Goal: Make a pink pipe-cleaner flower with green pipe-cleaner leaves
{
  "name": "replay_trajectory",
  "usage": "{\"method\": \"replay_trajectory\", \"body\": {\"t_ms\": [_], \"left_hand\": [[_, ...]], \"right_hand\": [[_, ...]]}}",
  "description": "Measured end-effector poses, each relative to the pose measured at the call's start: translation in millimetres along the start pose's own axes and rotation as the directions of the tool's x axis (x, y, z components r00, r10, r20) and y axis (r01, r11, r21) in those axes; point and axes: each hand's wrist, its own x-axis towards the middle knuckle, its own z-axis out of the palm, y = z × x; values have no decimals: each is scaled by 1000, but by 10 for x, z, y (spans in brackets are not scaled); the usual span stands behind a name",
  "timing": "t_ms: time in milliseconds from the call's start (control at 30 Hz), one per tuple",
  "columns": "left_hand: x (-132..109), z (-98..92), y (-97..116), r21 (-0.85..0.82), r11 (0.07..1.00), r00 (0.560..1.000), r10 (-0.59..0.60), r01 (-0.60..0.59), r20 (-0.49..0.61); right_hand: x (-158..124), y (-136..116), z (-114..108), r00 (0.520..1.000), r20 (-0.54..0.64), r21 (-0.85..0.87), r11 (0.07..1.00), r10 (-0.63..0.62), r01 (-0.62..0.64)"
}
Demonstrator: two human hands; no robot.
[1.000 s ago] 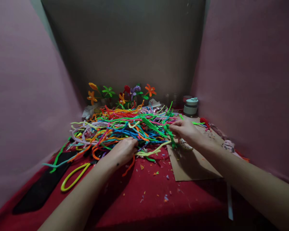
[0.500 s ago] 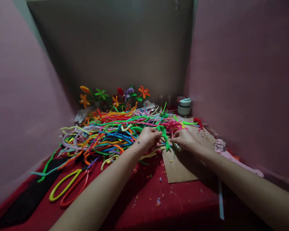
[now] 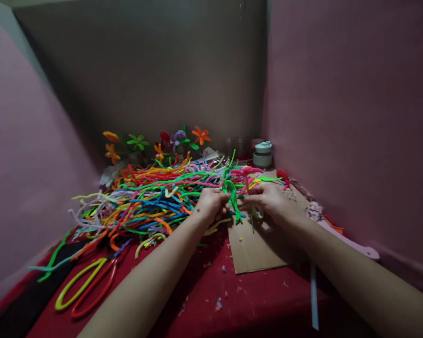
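Observation:
My left hand (image 3: 212,204) is closed, its thumb and fingertips pinching a bright green fuzzy pipe cleaner piece (image 3: 234,199) that hangs looped over the cardboard. Just across from it, my right hand (image 3: 269,201) pinches the thin stem of a pink pipe cleaner flower (image 3: 247,172), which stands upright above the fingers. A small pale ring-shaped item (image 3: 257,213), perhaps a tape roll, is partly hidden under my right hand. To the left of both hands spreads a large heap of many-coloured pipe cleaners (image 3: 155,192).
A cardboard sheet (image 3: 255,256) lies on the red cloth (image 3: 197,300). Yellow-and-red handled scissors (image 3: 79,281) rest at the left. Finished pipe cleaner flowers (image 3: 137,141) stand behind the heap, near a lidded jar (image 3: 262,155). A pink handled tool (image 3: 348,241) lies along the right wall.
The view has turned slightly right, so the scene sits further left. The green piece now shows a wider loop beside my left fingers. Both hands keep their pinches.

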Motion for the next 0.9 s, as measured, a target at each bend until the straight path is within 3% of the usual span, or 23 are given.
{"method": "replay_trajectory", "body": {"t_ms": [100,300,567,767,900], "left_hand": [[-138,-78,67,-56,998,999,-5,8,47],[-191,-163,56,-175,984,990,7,19,143],[-374,-177,122,-261,964,960,21,55,280],[-534,-54,197,-285,958,954,123,-42,274],[-602,32,269,-181,974,970,168,-135,176]], "right_hand": [[0,-3,-1,1000,-12,118,993,13,-12],[-5,-4,-21,999,-11,170,985,45,-43],[28,-35,-75,996,-1,242,966,-89,87],[-64,-108,-25,996,30,410,910,-85,65],[-137,-151,6,995,68,481,877,-66,25]]}}
